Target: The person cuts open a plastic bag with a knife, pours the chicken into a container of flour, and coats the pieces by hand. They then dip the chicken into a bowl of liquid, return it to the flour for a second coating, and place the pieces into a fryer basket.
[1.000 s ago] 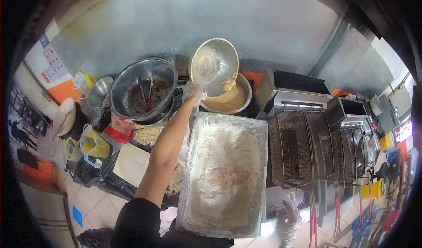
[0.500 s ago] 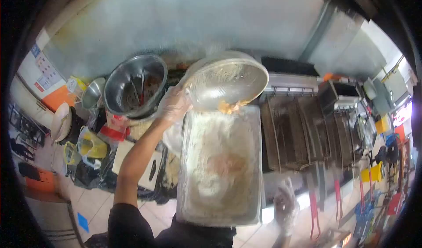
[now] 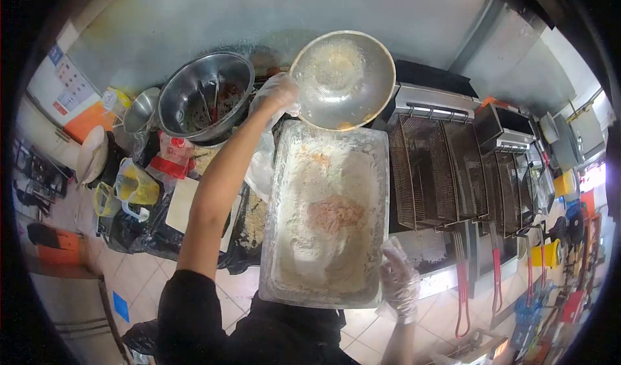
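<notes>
My left hand (image 3: 279,93), in a clear plastic glove, grips the rim of a metal colander (image 3: 339,84). The colander is tilted above the far end of a flour tub (image 3: 267,271), its inside facing me, with a small orange-brown bit at its lower rim. White flour (image 3: 310,261) covers the tub's floor. A pile of pale pink raw meat pieces (image 3: 335,214) lies in the middle of it, and a few orange bits sit near the far end. My gloved right hand (image 3: 398,274) is beside the tub's near right edge, fingers extended and holding nothing visible.
A large steel bowl (image 3: 184,103) with tongs (image 3: 213,103) stands at the back left. Fryer baskets (image 3: 420,171) with red handles line the right. At left are a cutting board (image 3: 181,206), a yellow-stained pitcher (image 3: 137,182) and a red-and-white bag (image 3: 173,157).
The colander has moved up and away from me, with its inside turned more toward me. My right hand has come up and left to the tub's edge.
</notes>
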### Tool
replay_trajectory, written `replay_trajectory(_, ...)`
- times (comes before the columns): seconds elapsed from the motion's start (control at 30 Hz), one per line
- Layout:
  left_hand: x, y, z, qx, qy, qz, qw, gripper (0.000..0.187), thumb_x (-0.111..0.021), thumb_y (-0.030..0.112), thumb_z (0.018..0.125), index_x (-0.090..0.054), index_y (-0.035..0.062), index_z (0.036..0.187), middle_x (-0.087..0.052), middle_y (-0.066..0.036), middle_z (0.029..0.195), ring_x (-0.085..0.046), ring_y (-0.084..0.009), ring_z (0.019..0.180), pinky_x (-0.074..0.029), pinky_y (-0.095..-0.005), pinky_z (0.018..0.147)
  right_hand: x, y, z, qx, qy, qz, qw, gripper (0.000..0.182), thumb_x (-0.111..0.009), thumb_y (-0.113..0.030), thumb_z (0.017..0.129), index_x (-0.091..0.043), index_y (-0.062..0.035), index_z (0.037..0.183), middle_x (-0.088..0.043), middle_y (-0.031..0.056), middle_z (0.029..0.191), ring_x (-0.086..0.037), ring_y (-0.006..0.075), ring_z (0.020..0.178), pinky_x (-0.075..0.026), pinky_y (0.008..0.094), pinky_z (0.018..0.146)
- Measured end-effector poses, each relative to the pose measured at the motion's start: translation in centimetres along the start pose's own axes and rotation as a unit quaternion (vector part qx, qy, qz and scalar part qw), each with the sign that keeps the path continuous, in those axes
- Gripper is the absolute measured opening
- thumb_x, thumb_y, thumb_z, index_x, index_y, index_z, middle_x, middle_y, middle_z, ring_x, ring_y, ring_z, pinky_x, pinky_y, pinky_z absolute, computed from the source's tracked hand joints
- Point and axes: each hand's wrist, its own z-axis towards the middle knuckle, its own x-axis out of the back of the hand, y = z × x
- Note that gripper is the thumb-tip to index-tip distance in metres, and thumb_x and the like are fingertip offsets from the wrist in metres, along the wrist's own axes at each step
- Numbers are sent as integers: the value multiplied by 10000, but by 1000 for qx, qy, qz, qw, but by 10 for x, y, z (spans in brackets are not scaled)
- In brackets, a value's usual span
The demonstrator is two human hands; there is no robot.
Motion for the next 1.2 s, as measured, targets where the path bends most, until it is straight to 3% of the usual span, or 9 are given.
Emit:
replay_trajectory(0.33,-79,-44,52,178,-56,-545,817,258,-467,142,818,-580,-19,986,-618,-162,926,-626,-254,682,-527,-351,677,-56,2,7,-45,-70,66,994,329,-565,23,779,-560,-35,1102,-576,98,1132,-548,168,1044,-467,253,803)
replay_trajectory(0.43,-117,-66,99,155,-193,-356,901,291,-509,175,834,-530,-9,1058,-576,-171,1040,-624,-276,685,-539,-338,637,-71,10,25,13,-33,-56,998,297,-582,-68,786,-574,-106,1080,-608,147,1018,-617,266,883,-509,325,712)
replay_trajectory(0.53,-109,-35,59,-190,15,-33,981,202,-539,142,770,-594,-19,878,-600,-165,771,-591,-287,680,-500,-370,596,-102,23,72,-19,-55,-89,994,291,-569,-221,813,-536,-131,1088,-603,188,959,-619,323,760,-504,397,639)
replay_trajectory(0.57,-117,-18,61,13,4,-431,902,245,-546,161,793,-561,-5,972,-592,-169,874,-600,-303,679,-515,-376,592,-117,38,96,-10,-70,-178,981,286,-564,-216,812,-546,-149,1089,-614,168,878,-614,323,690,-502,385,581)
replay_trajectory(0.6,-130,-10,63,213,-4,-740,638,305,-553,179,816,-527,9,1067,-584,-173,977,-608,-319,677,-531,-382,588,-132,52,120,2,-84,-265,961,284,-559,-212,810,-557,-166,1091,-626,148,796,-609,322,619,-499,374,524)
replay_trajectory(0.73,-92,26,-21,208,-4,-623,754,264,-582,268,810,-570,24,910,-597,-91,801,-599,-192,687,-493,-317,550,-181,86,214,91,-76,-192,974,356,-523,-210,825,-496,-80,1155,-563,141,1003,-545,289,858,-446,372,713)
replay_trajectory(0.83,-107,42,-118,242,-57,-689,681,356,-628,387,780,-593,47,882,-615,-56,774,-584,-113,677,-472,-278,570,-221,97,265,158,-59,-88,982,418,-496,-209,836,-451,-15,1204,-515,135,1157,-498,265,1037,-406,371,855)
replay_trajectory(0.97,-124,29,-229,-100,-32,-139,985,410,-584,330,799,-533,-15,1013,-613,-174,883,-598,-262,741,-474,-358,653,-253,125,287,179,-108,-211,955,444,-505,-178,826,-430,-32,1238,-461,111,1257,-443,236,1148,-368,322,935)
replay_trajectory(1.2,-127,38,-288,134,-5,-290,947,568,-562,366,778,-439,-63,1131,-532,-273,1037,-507,-384,1004,-413,-422,835,-155,32,209,99,-327,-275,899,241,-511,-213,832,-600,-56,990,-628,75,911,-583,171,801,-465,283,743)
